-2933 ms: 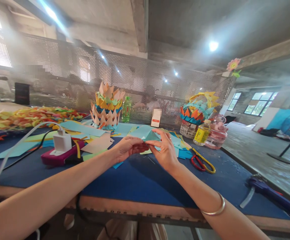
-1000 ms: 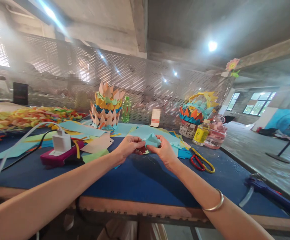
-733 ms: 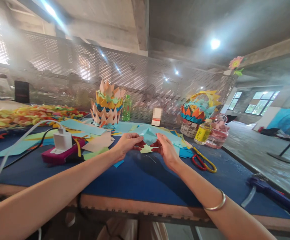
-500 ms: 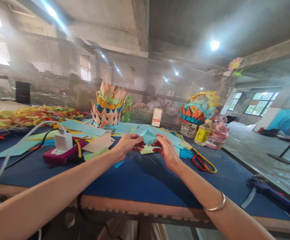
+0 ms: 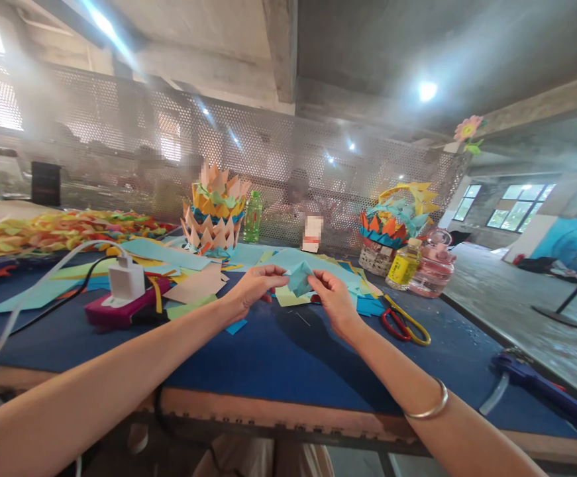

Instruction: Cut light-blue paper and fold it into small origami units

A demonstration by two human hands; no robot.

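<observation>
A small folded piece of light blue paper [image 5: 300,278] is held up between both hands, just above the blue table. My left hand [image 5: 257,287] pinches its left edge between thumb and fingers. On the opposite edge, my right hand [image 5: 332,295] grips the paper the same way. Creases show on the folded paper, and one corner points upward. Beneath and behind it lie loose sheets of light blue paper [image 5: 335,268] and a pale green sheet [image 5: 291,298]. A thin pin-like piece [image 5: 303,318] lies on the table in front of the hands.
Scissors [image 5: 406,323] with red and yellow handles lie right of my hands. Nearby stand a yellow-labelled bottle [image 5: 403,266], a pink jug [image 5: 432,271] and a paper-petal basket [image 5: 380,248]. A glue gun [image 5: 531,374] rests at the right edge. Left are a purple power strip [image 5: 119,311] and a layered paper piece [image 5: 213,215].
The light blue paper has tilted and now shows a narrower, pointed shape. My fingers have shifted along its edges, and the two hands stay at nearly the same place.
</observation>
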